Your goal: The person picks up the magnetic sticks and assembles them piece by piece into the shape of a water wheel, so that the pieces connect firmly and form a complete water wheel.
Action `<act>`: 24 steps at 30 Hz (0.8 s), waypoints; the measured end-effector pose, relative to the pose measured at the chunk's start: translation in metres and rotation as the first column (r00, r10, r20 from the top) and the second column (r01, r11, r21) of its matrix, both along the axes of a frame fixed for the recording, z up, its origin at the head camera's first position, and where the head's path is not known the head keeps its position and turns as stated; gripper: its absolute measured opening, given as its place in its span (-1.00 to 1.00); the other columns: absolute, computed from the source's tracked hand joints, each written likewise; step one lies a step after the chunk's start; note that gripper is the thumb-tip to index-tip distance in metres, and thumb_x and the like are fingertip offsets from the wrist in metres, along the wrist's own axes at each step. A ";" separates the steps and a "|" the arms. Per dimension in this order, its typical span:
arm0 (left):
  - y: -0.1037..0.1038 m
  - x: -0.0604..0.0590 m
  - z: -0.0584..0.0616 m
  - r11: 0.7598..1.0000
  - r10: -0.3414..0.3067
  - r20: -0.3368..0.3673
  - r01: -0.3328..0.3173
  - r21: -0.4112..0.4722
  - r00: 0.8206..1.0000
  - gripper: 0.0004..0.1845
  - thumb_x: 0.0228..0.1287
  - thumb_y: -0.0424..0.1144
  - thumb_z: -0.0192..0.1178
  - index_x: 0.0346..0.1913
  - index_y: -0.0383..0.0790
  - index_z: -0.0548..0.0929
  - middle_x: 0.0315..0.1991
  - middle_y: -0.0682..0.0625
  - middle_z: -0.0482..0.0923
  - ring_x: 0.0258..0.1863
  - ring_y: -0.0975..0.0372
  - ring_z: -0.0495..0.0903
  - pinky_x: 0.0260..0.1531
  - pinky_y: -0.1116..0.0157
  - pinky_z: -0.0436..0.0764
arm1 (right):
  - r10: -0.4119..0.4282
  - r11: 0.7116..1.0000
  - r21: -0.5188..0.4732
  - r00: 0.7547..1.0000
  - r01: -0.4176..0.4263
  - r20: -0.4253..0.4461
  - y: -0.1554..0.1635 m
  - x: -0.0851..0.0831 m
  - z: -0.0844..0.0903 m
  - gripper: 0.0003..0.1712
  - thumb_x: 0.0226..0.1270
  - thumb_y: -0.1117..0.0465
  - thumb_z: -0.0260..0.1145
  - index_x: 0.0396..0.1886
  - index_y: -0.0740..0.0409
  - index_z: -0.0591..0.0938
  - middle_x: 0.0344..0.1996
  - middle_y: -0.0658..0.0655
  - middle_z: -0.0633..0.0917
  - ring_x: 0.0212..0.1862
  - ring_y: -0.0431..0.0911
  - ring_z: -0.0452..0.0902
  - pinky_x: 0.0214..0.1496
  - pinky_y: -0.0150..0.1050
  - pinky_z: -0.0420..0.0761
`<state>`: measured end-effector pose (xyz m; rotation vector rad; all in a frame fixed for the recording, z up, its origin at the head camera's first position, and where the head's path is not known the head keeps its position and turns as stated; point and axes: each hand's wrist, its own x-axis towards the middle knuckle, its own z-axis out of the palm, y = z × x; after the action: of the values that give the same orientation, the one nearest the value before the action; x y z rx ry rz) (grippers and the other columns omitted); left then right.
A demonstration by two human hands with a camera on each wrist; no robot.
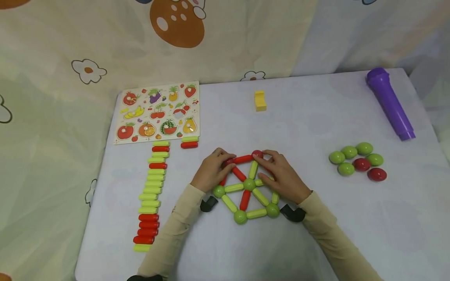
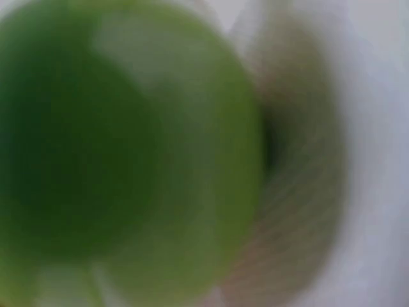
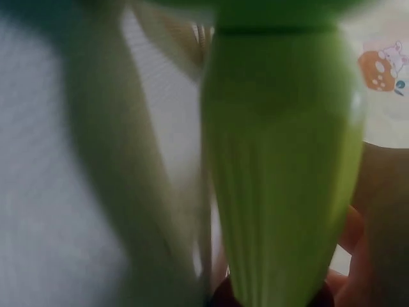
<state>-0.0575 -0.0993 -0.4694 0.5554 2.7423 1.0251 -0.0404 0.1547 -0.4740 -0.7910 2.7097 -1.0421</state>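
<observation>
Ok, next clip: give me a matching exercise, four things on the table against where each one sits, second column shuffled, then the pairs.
Things:
1. fruit puzzle board
2. purple cylinder
3. yellow block
4. loose balls

Places:
A. far right corner of the table
B. right side, in a cluster of green and red
C. far left corner, above the column of sticks
D. far middle, standing alone

Pairs: 1-C, 2-A, 3-D, 4-B
</observation>
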 end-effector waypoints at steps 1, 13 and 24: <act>0.000 0.000 0.000 1.000 0.002 0.007 -0.002 0.011 1.000 -0.66 0.28 -0.18 0.26 0.09 -0.15 0.64 -0.18 0.01 0.51 -0.33 0.28 0.45 -0.30 0.39 0.54 | -0.001 1.000 -0.003 1.000 0.001 -0.002 0.000 0.000 0.000 -0.35 0.28 0.17 0.33 0.37 0.04 0.41 0.28 0.20 0.32 0.00 -0.04 0.34 -0.07 -0.13 0.50; -0.004 0.002 -0.004 0.998 -0.032 0.021 0.031 0.061 0.999 -0.57 0.31 -0.21 0.23 0.22 -0.17 0.55 0.13 -0.01 0.57 -0.02 0.20 0.51 0.00 0.26 0.50 | -0.010 0.998 -0.058 1.000 0.011 0.007 0.000 -0.001 -0.003 -0.38 0.30 0.19 0.31 0.36 0.07 0.42 0.24 0.20 0.32 0.00 -0.03 0.32 -0.12 -0.15 0.50; -0.035 -0.008 0.004 0.987 0.128 -0.092 -0.136 -0.083 0.987 -0.57 0.37 -0.13 0.15 0.26 -0.10 0.50 0.21 -0.07 0.43 0.17 0.07 0.39 0.16 0.10 0.43 | -0.053 0.997 -0.062 0.998 0.054 0.018 0.013 0.000 0.007 -0.38 0.30 0.21 0.31 0.35 0.08 0.40 0.20 0.22 0.37 0.07 0.03 0.38 -0.02 -0.03 0.53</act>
<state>-0.0654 -0.1346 -0.4653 0.4187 2.9184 0.9212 -0.0409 0.1672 -0.4669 -0.7200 2.7105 -1.1440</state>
